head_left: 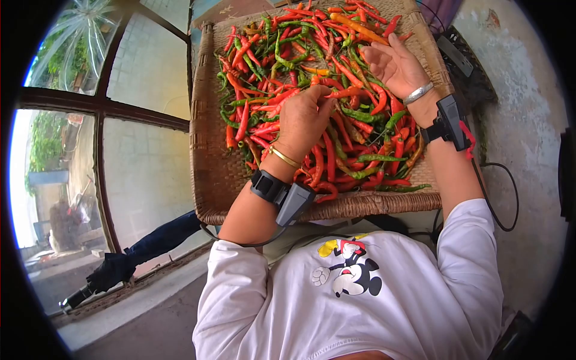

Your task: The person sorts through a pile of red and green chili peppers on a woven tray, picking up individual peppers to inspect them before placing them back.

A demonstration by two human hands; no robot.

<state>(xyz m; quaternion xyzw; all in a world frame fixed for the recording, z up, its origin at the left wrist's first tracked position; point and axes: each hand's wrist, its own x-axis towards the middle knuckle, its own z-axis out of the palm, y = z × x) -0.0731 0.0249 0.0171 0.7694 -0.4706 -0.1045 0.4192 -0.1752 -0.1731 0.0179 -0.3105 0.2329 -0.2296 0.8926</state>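
A spread of chili peppers [327, 157], mostly red with green and orange ones among them, lies in a shallow woven basket [207, 150]. Over the middle of the pile, my left hand [303, 117] is closed, thumb and forefinger pinched at the end of an orange-red chili pepper [348, 93]. My right hand [397, 67] is open at the basket's right side, palm turned up and fingers loosely bent, with nothing visible in it. Close above its fingertips lies a long orange pepper [359, 27]. The undersides of both hands' fingers are partly hidden.
Left of the basket is a framed window [150, 66], with a folded dark umbrella [162, 240] leaning along its sill. A black device [462, 57] sits beyond the basket's right edge, and a black cable [515, 201] hangs near my right arm. A stained wall [522, 90] stands at right.
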